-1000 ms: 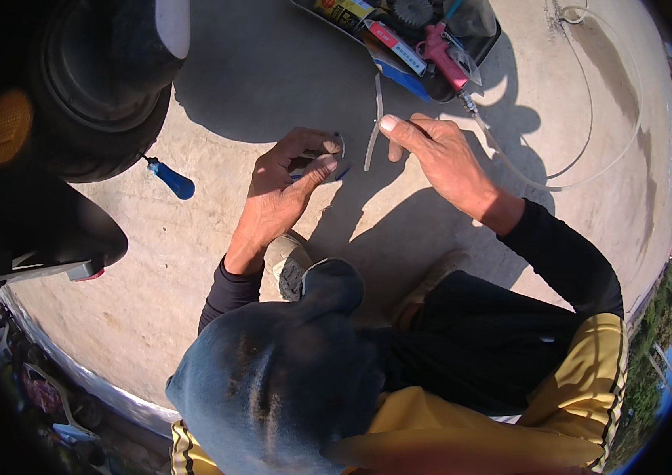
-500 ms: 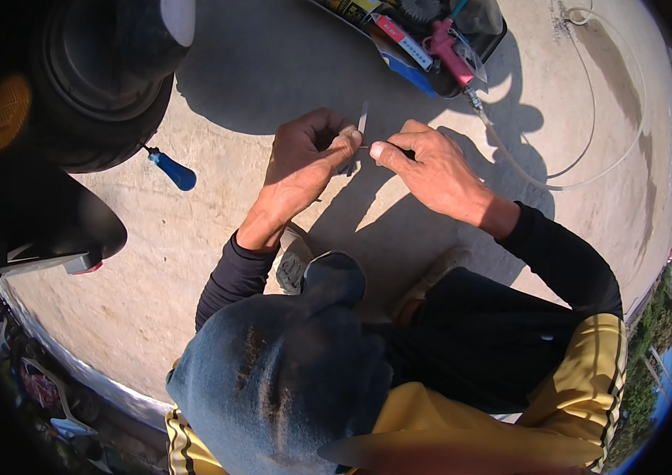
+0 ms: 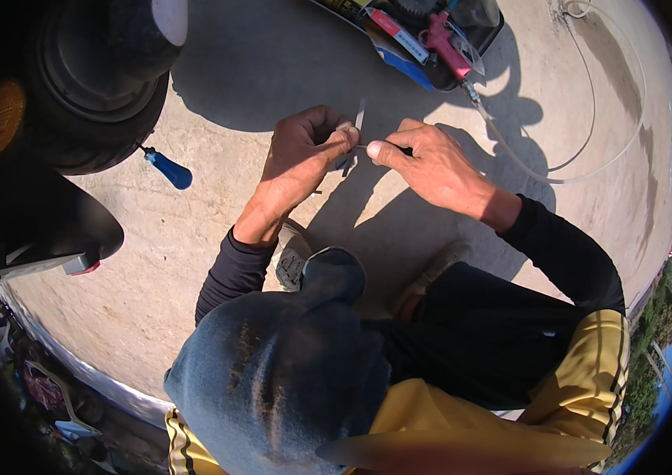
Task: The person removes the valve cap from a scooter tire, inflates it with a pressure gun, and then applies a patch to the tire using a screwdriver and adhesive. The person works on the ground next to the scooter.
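Observation:
Both hands are close together over the concrete ground, in front of my knees. My left hand pinches a thin, flat, pale strip between thumb and fingers; the strip's lower end, darker, sticks out beneath the fingertips. My right hand is closed, its thumb tip almost against the left fingertips. A thin pin-like shaft bridges the small gap between them. Something dark shows inside the right fingers, but its kind is mostly hidden. To the left, a blue-handled tool juts from the tyre by its thin shank.
At the top, a dark tray holds a pink air gun, a red and white box and a gear-like part. A clear hose curves from the gun across the ground at right. A dark vehicle with an orange reflector stands at left.
The strip, the shaft and both hands keep nearly the same positions, with the fingertips slightly shifted. The whole view has moved a little.

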Demonstrator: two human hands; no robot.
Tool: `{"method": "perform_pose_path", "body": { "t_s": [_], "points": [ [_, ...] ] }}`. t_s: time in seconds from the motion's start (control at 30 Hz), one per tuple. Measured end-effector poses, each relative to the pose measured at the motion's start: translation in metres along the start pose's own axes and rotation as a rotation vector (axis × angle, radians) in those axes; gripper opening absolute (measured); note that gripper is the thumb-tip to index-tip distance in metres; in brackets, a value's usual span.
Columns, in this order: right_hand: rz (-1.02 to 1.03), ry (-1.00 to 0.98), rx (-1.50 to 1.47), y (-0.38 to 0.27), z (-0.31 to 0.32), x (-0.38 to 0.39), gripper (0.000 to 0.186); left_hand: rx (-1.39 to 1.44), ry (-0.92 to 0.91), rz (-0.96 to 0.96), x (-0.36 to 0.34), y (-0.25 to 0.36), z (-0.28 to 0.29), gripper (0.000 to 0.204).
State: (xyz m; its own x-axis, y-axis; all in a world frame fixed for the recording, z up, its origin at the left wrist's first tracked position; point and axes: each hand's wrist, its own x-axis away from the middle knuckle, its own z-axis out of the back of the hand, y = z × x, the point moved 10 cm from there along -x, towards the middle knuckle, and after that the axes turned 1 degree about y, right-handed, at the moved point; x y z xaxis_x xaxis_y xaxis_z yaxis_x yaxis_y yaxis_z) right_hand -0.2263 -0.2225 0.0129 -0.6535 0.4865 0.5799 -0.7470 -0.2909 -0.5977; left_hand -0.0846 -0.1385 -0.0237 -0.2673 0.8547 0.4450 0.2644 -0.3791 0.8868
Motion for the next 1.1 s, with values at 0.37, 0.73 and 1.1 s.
{"method": "perform_pose_path", "body": {
  "t_s": [0.37,0.73,1.1],
  "points": [
    [0.012,0.014,0.032,-0.001,0.0,0.001,0.052,-0.003,-0.011,0.023,-0.001,-0.004,-0.001,0.017],
    [-0.073,-0.015,-0.203,0.032,0.003,0.006,0.037,0.146,0.218,-0.738,0.07,0.121,0.045,0.024],
    [0.409,0.062,0.002,0.0,0.015,0.022,0.025,0.028,-0.063,-1.333,0.151,0.25,0.043,0.032]
  ]
}}
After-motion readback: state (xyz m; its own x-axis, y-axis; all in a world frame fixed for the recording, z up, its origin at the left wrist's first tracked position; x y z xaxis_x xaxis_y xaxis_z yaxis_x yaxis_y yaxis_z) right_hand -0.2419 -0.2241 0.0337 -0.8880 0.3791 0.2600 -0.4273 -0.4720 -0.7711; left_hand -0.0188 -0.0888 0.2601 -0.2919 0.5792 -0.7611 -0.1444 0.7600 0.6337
